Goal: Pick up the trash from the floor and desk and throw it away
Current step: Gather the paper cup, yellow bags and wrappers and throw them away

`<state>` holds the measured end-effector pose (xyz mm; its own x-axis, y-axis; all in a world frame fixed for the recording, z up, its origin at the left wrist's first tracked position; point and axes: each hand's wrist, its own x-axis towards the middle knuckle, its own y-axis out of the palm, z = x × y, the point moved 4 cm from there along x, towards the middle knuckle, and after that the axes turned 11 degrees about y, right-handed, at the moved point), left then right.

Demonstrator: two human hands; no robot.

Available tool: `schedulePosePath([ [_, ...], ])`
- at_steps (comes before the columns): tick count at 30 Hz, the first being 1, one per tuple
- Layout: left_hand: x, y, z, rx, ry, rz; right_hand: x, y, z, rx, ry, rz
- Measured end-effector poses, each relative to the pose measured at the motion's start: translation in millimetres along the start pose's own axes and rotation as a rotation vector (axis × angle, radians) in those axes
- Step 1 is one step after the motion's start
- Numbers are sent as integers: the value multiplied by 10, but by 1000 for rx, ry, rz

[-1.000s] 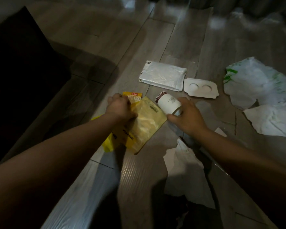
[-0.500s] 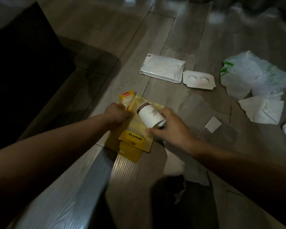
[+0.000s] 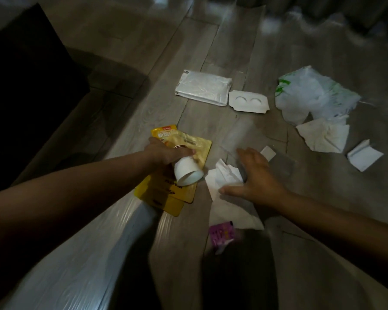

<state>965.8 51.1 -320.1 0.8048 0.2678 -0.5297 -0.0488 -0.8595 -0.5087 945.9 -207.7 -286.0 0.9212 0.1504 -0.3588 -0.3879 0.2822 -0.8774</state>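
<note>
Looking down through the head camera, I see the left hand clenched around a white paper cup and a stack of yellow pouches together. The cup is pinned on its side against the top pouch, low over the wood-look floor. The right hand is released, fingers spread, over a crumpled white tissue. I cannot tell whether the palm presses on it.

Farther out lie a white padded mailer, a white card insert just beside it, a white plastic bag with green print, another tissue and a folded paper. None of these has been picked up, and no bin is in view.

My worry is the left hand. It has one grasp on a round cup and slick pouches, so I judge that any loosening could let the cup roll out or the bottom pouch slide free. The tissue may tear or come up only partly if I grab one corner. The purple wrapper sits in shadow near my body and is easy to miss.
</note>
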Motion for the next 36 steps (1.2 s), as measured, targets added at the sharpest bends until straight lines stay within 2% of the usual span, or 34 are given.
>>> schedulePosePath([
  [3,8,48,23,116,37,-52,-11,50,-289,-107,116,117],
  [7,9,91,50,113,79,-98,-66,164,-387,-111,111,233],
  [12,-28,98,86,126,107,-81,-331,582,-278,-157,-36,170],
  [16,-43,102,81,145,116,-73,-359,690,-287,-152,-28,133],
  [21,2,112,115,165,116,-62,-218,480,-333,-156,-36,39],
  [25,28,109,129,179,113,-70,-130,352,-342,-156,-37,63],
  [28,29,113,127,186,117,-68,-206,447,-267,-140,-186,91],
  [30,24,116,121,189,120,-68,-250,587,-225,-211,-291,98],
  [33,7,121,108,191,109,-72,-184,673,-281,-290,-270,103],
  [36,4,128,111,174,111,-74,-101,656,-339,-259,-219,130],
])
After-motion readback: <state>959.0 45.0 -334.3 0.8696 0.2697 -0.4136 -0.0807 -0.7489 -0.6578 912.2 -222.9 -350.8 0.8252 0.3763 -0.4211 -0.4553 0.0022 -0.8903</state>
